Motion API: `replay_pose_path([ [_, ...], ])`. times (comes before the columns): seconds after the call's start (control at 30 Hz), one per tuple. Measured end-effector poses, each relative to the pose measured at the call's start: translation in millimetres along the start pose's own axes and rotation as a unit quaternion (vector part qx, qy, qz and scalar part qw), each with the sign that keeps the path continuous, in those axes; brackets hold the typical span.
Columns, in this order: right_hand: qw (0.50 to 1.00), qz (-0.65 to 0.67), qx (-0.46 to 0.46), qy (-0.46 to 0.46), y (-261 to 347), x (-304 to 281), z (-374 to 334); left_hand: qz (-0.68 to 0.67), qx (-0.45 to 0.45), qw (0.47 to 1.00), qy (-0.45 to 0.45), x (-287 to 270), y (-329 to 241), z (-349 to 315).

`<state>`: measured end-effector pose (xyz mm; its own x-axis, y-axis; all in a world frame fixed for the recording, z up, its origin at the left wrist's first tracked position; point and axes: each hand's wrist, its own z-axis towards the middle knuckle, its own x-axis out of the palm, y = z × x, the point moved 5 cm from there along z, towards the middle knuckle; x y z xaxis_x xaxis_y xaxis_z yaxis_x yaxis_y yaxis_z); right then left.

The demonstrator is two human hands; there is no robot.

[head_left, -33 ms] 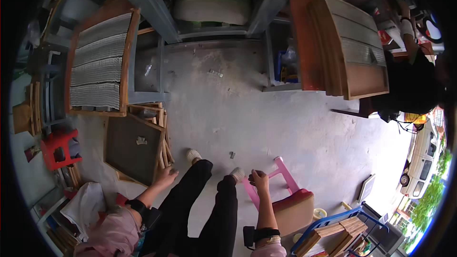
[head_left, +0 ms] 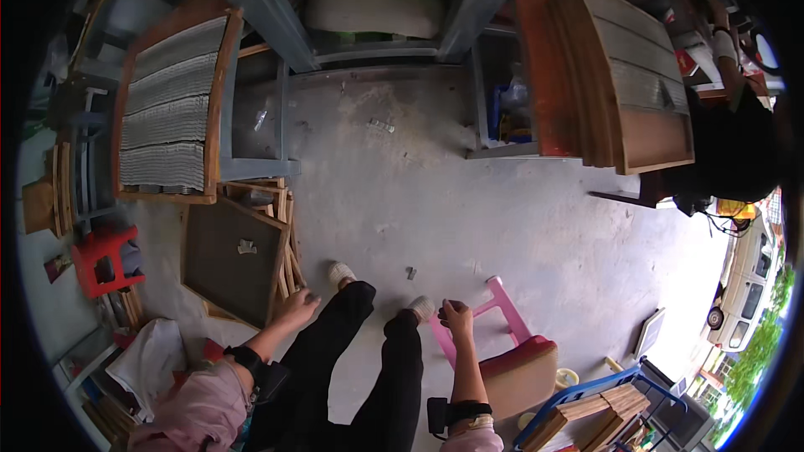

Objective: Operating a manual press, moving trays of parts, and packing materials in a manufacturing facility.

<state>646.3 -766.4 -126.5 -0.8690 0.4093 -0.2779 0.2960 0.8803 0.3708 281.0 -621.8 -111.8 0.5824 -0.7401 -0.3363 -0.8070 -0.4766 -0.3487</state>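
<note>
My left hand (head_left: 296, 308) is closed above my left thigh, beside the dark wood-framed tray (head_left: 230, 264). At its fingertips is a small dark spot I cannot make out. Curled and closed, my right hand (head_left: 456, 318) hangs over the edge of a pink stool (head_left: 505, 310); whatever it may hold is hidden by the fingers. A small greyish piece (head_left: 246, 247) lies on the dark tray. On the floor past my feet is another small grey piece (head_left: 411, 273).
At left, a framed tray of grey ridged strips (head_left: 172, 109) leans up; similar stacked trays (head_left: 624, 75) stand at right. Ahead is a metal bench frame (head_left: 377, 54). A red stool (head_left: 107, 259), a padded seat (head_left: 517, 377) and a blue cart (head_left: 578, 398) surround me. Another person (head_left: 733, 138) works at far right.
My left hand has shifted slightly to the right, and a dark spot now shows at its fingertips. The view has moved a little; my right hand looks nearly the same.
</note>
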Motion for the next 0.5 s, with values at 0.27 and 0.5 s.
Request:
replay_pose_path([
  [0.27, 0.973, -0.158, -0.074, -0.152, -134, 83, 206, 0.143, 0.296, 0.930, -0.165, 118, -151, 259],
  [0.5, 0.957, -0.099, -0.037, -0.270, -201, 175, 262, 0.312, 0.493, 0.753, -0.304, 155, -229, 427],
])
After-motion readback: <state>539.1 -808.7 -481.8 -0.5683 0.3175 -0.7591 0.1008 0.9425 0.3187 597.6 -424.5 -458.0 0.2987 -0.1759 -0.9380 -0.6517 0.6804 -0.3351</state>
